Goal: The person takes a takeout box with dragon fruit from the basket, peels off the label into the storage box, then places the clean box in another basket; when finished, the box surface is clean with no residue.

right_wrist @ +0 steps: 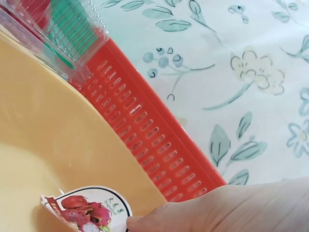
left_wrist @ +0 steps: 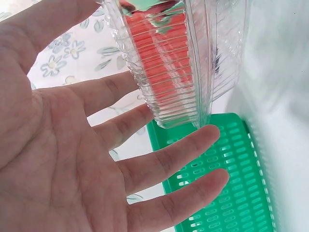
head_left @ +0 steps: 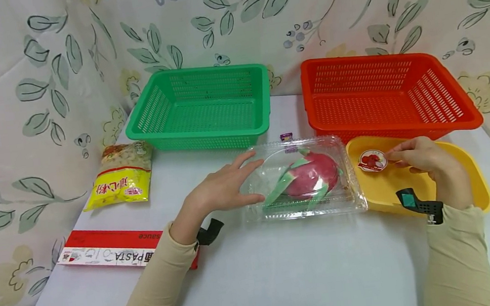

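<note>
A clear plastic clamshell box (head_left: 347,201) with a pink dragon fruit (head_left: 314,175) and its green leaves inside lies at the middle of the table. My left hand (head_left: 222,189) is at the box's left end, fingers spread and nearly straight, fingertips right at the ribbed side (left_wrist: 164,67). Over the yellow tray (head_left: 415,191), to the right of the box, my right hand (head_left: 426,156) pinches the edge of an oval sticker (head_left: 372,161). In the right wrist view, the sticker (right_wrist: 96,210) shows a dragon fruit picture and a slightly curled left edge.
A green basket (head_left: 206,140) stands at the back left, a red basket (head_left: 398,126) at the back right. Between them lies a small purple packet (head_left: 286,137). On the left are a yellow food bag (head_left: 121,178) and a red and white pasta box (head_left: 109,246), partly behind my left forearm.
</note>
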A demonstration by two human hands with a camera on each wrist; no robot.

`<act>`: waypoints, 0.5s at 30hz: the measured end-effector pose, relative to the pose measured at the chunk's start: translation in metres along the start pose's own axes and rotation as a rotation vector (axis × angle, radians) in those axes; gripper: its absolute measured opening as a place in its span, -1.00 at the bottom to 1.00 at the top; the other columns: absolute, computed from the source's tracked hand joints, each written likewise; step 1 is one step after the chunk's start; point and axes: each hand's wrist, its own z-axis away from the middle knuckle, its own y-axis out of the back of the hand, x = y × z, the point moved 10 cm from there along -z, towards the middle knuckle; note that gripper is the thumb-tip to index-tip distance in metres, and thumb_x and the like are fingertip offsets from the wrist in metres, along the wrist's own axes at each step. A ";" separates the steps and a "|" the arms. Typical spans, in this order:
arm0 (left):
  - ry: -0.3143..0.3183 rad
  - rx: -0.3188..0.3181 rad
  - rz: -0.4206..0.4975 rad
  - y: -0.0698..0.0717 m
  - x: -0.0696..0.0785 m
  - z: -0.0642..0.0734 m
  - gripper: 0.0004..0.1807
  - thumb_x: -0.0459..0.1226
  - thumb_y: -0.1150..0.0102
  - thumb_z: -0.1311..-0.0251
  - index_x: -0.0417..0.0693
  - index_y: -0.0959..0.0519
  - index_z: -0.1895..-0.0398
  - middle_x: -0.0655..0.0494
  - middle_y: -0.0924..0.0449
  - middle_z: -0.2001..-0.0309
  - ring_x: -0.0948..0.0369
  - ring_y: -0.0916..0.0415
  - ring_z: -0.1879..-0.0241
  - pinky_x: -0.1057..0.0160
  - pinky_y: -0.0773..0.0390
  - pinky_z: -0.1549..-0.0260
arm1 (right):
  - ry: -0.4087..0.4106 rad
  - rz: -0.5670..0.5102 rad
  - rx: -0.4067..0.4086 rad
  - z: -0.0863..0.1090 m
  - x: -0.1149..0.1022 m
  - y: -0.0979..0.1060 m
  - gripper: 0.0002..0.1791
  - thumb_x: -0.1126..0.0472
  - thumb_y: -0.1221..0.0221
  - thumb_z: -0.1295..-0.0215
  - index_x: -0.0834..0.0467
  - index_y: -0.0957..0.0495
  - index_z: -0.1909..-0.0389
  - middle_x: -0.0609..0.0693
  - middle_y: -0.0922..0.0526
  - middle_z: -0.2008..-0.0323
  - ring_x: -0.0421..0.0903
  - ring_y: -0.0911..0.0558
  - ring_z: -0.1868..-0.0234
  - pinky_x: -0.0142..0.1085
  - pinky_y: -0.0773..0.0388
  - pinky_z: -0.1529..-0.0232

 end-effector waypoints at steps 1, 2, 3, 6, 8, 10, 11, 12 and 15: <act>0.001 0.000 0.001 0.000 0.000 0.000 -0.11 0.05 -0.24 -0.26 0.06 -0.07 -0.57 0.05 0.19 -0.58 -0.13 -0.19 -0.40 -0.12 -0.54 0.02 | -0.001 0.001 0.001 0.000 0.000 0.000 -0.38 -0.10 -0.12 -0.42 0.40 -0.52 -0.15 -0.02 -0.69 0.15 0.20 -0.47 -0.05 -0.21 -0.47 0.15; 0.002 0.000 0.001 0.000 0.000 0.000 -0.11 0.05 -0.24 -0.26 0.06 -0.07 -0.57 0.05 0.19 -0.58 -0.14 -0.20 -0.40 -0.12 -0.54 0.02 | -0.003 0.002 0.001 0.000 0.000 0.000 -0.36 -0.10 -0.12 -0.42 0.41 -0.51 -0.16 -0.01 -0.70 0.15 0.19 -0.47 -0.04 -0.22 -0.47 0.15; 0.003 0.000 0.000 0.000 0.000 0.000 -0.11 0.05 -0.24 -0.26 0.06 -0.07 -0.57 0.05 0.19 -0.58 -0.15 -0.20 -0.39 -0.13 -0.54 0.02 | -0.004 0.004 0.001 0.000 0.000 0.000 -0.35 -0.11 -0.11 -0.42 0.42 -0.49 -0.18 0.00 -0.70 0.14 0.19 -0.47 -0.04 -0.23 -0.48 0.16; 0.002 0.002 -0.002 -0.001 -0.001 0.000 -0.11 0.06 -0.24 -0.26 0.06 -0.07 -0.57 0.05 0.19 -0.58 -0.16 -0.20 -0.39 -0.14 -0.53 0.00 | -0.005 0.007 0.000 0.000 0.000 0.000 -0.31 -0.12 -0.11 -0.42 0.43 -0.46 -0.21 0.03 -0.71 0.13 0.19 -0.47 -0.04 -0.25 -0.49 0.18; 0.001 0.003 -0.003 -0.001 -0.001 0.000 -0.11 0.06 -0.24 -0.26 0.06 -0.07 -0.57 0.05 0.18 -0.58 -0.16 -0.20 -0.39 -0.16 -0.52 -0.01 | -0.006 0.009 0.000 0.001 0.000 0.000 -0.31 -0.12 -0.11 -0.42 0.43 -0.45 -0.23 0.02 -0.71 0.13 0.19 -0.47 -0.04 -0.26 -0.49 0.18; 0.000 0.003 -0.004 -0.001 -0.001 0.000 -0.11 0.06 -0.24 -0.26 0.06 -0.07 -0.57 0.05 0.18 -0.58 -0.15 -0.20 -0.39 -0.17 -0.51 -0.02 | -0.004 0.009 0.003 0.001 -0.001 0.000 -0.32 -0.11 -0.11 -0.43 0.43 -0.45 -0.23 0.01 -0.71 0.13 0.18 -0.47 -0.03 -0.27 -0.49 0.19; 0.000 0.004 -0.005 0.000 0.000 0.000 -0.11 0.06 -0.24 -0.26 0.05 -0.07 -0.57 0.04 0.18 -0.58 -0.15 -0.20 -0.39 -0.18 -0.51 -0.02 | -0.003 0.009 0.004 0.001 -0.001 0.000 -0.32 -0.10 -0.10 -0.43 0.43 -0.45 -0.23 0.00 -0.71 0.14 0.18 -0.48 -0.03 -0.27 -0.49 0.20; 0.001 0.004 -0.005 0.000 0.000 0.000 -0.11 0.06 -0.23 -0.26 0.06 -0.07 -0.57 0.04 0.18 -0.58 -0.15 -0.20 -0.39 -0.18 -0.50 -0.02 | -0.002 0.006 0.005 0.001 -0.001 0.000 -0.33 -0.10 -0.10 -0.43 0.43 -0.45 -0.23 0.00 -0.71 0.14 0.18 -0.48 -0.03 -0.27 -0.49 0.20; 0.003 0.003 -0.004 0.000 0.000 0.000 -0.11 0.06 -0.23 -0.26 0.05 -0.07 -0.56 0.04 0.18 -0.58 -0.15 -0.20 -0.39 -0.20 -0.49 -0.03 | 0.001 0.002 0.007 0.001 -0.001 0.001 -0.34 -0.09 -0.10 -0.44 0.43 -0.45 -0.23 0.00 -0.72 0.15 0.16 -0.50 -0.01 -0.25 -0.49 0.20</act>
